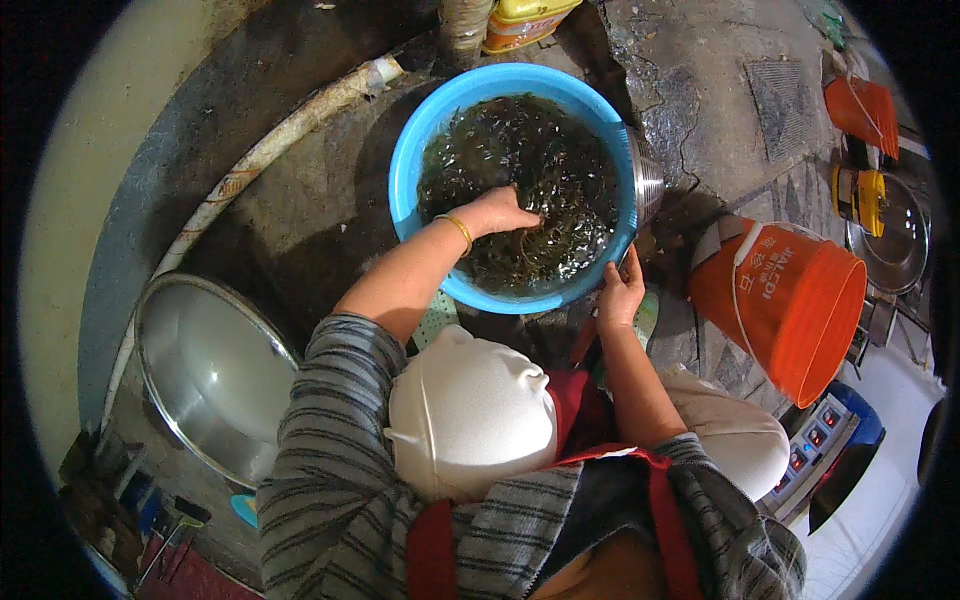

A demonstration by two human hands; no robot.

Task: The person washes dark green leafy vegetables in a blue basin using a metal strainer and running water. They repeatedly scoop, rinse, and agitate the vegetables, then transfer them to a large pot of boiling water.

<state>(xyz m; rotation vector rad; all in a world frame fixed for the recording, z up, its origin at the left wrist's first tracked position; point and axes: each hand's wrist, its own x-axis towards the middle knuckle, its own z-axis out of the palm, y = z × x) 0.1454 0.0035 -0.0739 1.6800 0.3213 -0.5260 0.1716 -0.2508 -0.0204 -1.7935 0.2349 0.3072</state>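
Observation:
A blue plastic basin (pixel 504 304) stands before me, filled with water and dark green leafy stems (pixel 517 142). My left hand (pixel 501 214), with a gold-coloured bangle (pixel 459 229) at the wrist, reaches into it. Its fingertips dip among the stems, so I cannot tell whether they grip any. Against the basin's right side leans a ribbed metal strainer (pixel 647 182). At the near right rim my right hand (pixel 624 292) pinches a thin metal part that appears to belong to the strainer. A red handle-like piece (pixel 583 343) shows below that wrist.
An orange bucket (pixel 780 300) lies tilted on the right, and a large steel bowl (pixel 217 367) stands at left. A pale pipe (pixel 285 135) curves along the wall side. Beyond the basin sits a yellow container (pixel 529 22). A panel with lit displays (pixel 814 442) is at lower right.

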